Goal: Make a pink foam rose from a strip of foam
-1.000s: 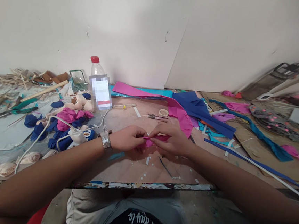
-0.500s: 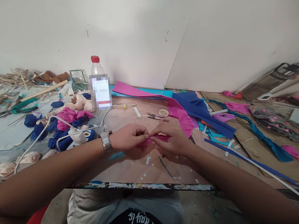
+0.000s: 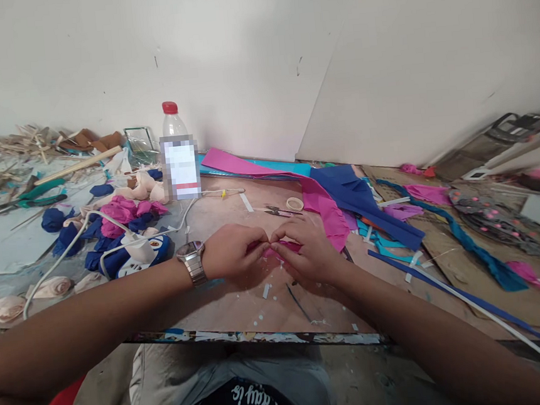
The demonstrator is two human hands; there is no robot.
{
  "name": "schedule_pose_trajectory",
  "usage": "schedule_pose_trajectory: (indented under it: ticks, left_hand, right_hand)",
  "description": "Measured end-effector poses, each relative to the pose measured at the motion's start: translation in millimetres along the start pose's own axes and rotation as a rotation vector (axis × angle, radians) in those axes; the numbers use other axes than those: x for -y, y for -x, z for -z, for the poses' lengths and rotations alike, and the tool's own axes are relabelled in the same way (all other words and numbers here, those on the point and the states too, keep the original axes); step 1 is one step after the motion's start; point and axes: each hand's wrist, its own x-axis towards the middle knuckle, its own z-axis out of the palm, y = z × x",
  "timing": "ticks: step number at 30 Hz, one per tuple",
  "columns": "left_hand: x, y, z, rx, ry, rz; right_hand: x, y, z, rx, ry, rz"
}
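Note:
Between my two hands is a small piece of pink crepe paper or fabric (image 3: 291, 246), mostly covered by fingers. My left hand (image 3: 236, 249), with a metal watch (image 3: 191, 260) on its wrist, pinches it between thumb and forefinger. The fingertips of my right hand (image 3: 305, 247) pinch it too and meet the left ones. A long pink strip (image 3: 325, 213) lies behind the right hand, its lower end ruffled. Beyond the hands are a small pair of snips (image 3: 278, 212) and a tape ring (image 3: 294, 204).
At left stand a bottle with a red cap (image 3: 170, 116), a white power plug (image 3: 138, 247) with its cable, and fabric flowers in pink (image 3: 120, 215), blue and cream. Green-handled scissors (image 3: 42, 194) lie farther left. Blue cloth (image 3: 364, 197) and a white stick (image 3: 493, 325) lie at right.
My left wrist has turned and lifted slightly, and its fingers now close nearer the right ones. My right fingers have curled in more tightly on the pink piece.

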Motion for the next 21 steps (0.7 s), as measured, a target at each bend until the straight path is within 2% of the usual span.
schedule_pose_trajectory:
  ticks: [3, 6, 13, 21]
  left_hand:
    - [0.2, 1.2, -3.7, 0.01, -0.165, -0.052]
    - [-0.1, 1.3, -4.5, 0.026, -0.232, -0.071]
    - [2.0, 0.0, -6.2, -0.013, -0.186, -0.014]
    - [1.1, 0.9, -3.2, 0.004, -0.07, -0.002]
  right_hand:
    - [1.3, 0.5, -0.8, 0.048, -0.027, -0.028]
    - [1.5, 1.3, -1.7, 0.083, -0.034, -0.058]
    - [-3.5, 1.3, -1.9, 0.028, -0.012, -0.025]
    - [-0.3, -0.3, -0.2, 0.022, -0.044, -0.016]
